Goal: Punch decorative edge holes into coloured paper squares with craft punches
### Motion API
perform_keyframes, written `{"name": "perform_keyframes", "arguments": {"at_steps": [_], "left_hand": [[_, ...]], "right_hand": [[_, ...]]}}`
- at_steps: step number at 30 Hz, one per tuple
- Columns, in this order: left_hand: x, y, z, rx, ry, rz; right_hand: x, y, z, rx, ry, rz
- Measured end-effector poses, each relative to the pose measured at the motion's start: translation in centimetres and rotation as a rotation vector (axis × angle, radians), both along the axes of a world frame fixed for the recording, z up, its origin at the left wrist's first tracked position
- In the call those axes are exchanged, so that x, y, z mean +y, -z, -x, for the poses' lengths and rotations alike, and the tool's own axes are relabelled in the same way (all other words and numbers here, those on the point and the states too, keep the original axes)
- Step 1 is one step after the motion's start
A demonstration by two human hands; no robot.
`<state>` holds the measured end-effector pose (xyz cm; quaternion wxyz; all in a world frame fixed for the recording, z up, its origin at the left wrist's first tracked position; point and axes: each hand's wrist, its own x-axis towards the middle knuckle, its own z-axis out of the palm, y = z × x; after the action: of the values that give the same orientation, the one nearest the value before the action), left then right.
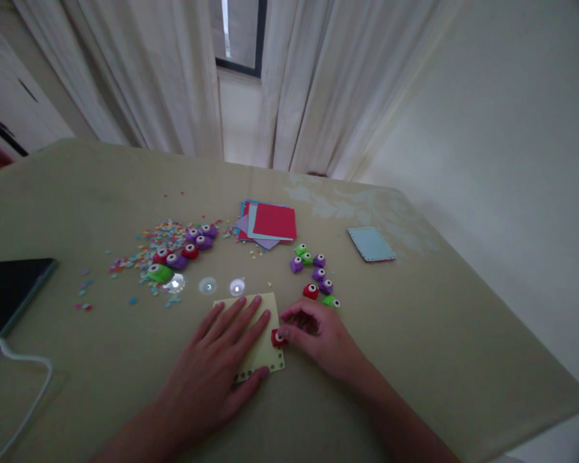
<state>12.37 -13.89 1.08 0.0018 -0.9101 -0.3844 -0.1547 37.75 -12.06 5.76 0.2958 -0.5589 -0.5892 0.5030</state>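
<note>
A pale yellow card lies on the table, with dark dots along its near edge and lower right corner. Spread flat over its left part, my left hand presses it down and hides much of it. Thumb and fingers of my right hand are closed at a small red one-eyed piece on the card's right edge. Just beyond that hand, a red one-eyed piece and a green one-eyed piece sit among several purple and green ones.
Colourful confetti lies at the left beside more one-eyed pieces. Three clear round discs sit beyond the card. Stacked coloured cards, a light blue dotted-edge card, a dark tablet and a white cable are around.
</note>
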Motion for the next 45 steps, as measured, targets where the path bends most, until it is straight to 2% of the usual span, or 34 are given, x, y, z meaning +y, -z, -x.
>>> {"name": "perform_keyframes", "arguments": {"at_steps": [3, 10, 16, 25, 37, 45], "left_hand": [[0.0, 0.1, 0.0, -0.015, 0.001, -0.001], [0.1, 0.4, -0.2, -0.047, -0.002, -0.017], [0.0, 0.7, -0.3, -0.073, -0.018, -0.031], [-0.1, 1.0, -0.5, -0.095, -0.037, -0.025], [-0.1, 1.2, -0.7, -0.133, -0.036, 0.004], [0.2, 1.2, -0.6, -0.15, -0.02, -0.043]], "right_hand": [[0.7, -0.2, -0.6, 0.005, 0.003, 0.085], [2.7, -0.8, -1.3, -0.114, -0.176, 0.249], [3.8, -1.7, -0.8, -0.269, -0.25, 0.336], [4.2, -3.1, 0.5, -0.563, -0.327, 0.346], [4.5, -3.8, 1.3, -0.618, -0.344, 0.374], [4.7, -3.8, 1.4, -0.652, -0.367, 0.347]]}}
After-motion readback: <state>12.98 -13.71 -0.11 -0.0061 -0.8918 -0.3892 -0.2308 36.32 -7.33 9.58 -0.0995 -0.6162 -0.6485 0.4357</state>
